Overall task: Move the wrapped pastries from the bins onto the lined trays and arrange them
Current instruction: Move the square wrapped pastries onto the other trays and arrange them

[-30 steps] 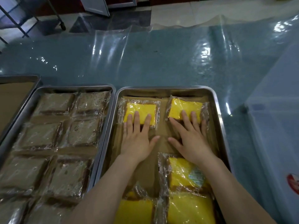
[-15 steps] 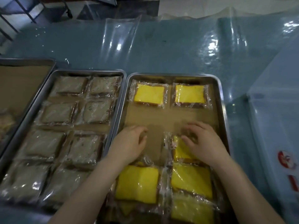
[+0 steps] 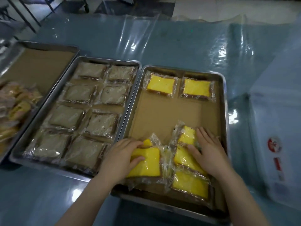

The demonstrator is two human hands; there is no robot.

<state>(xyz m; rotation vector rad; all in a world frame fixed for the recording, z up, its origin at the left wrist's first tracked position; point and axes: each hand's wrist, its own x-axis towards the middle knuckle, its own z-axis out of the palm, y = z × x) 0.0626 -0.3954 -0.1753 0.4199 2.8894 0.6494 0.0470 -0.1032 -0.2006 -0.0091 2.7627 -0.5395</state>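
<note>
A steel tray (image 3: 224,101) lined with brown paper holds wrapped yellow pastries. Two of them lie flat in the far row, one on the left (image 3: 160,85) and one on the right (image 3: 197,87). Several more are heaped at the near end. My left hand (image 3: 121,158) grips a wrapped yellow pastry (image 3: 147,163) at the near left of the heap, thumb on top. My right hand (image 3: 209,151) holds a tilted wrapped yellow pastry (image 3: 187,136) at the near right, fingers along its right side and thumb under it.
A middle tray (image 3: 130,63) is filled with wrapped brown pastries (image 3: 73,93). A third lined tray (image 3: 48,46) at the far left holds a pile of mixed wrapped pastries (image 3: 14,108). A translucent bin (image 3: 276,121) stands at the right. Clear plastic sheeting covers the blue table (image 3: 162,38).
Both hands drew back from the two far pastries to the heap at the near end. Each hand has now taken hold of a pastry there, and the right one is tilted up.
</note>
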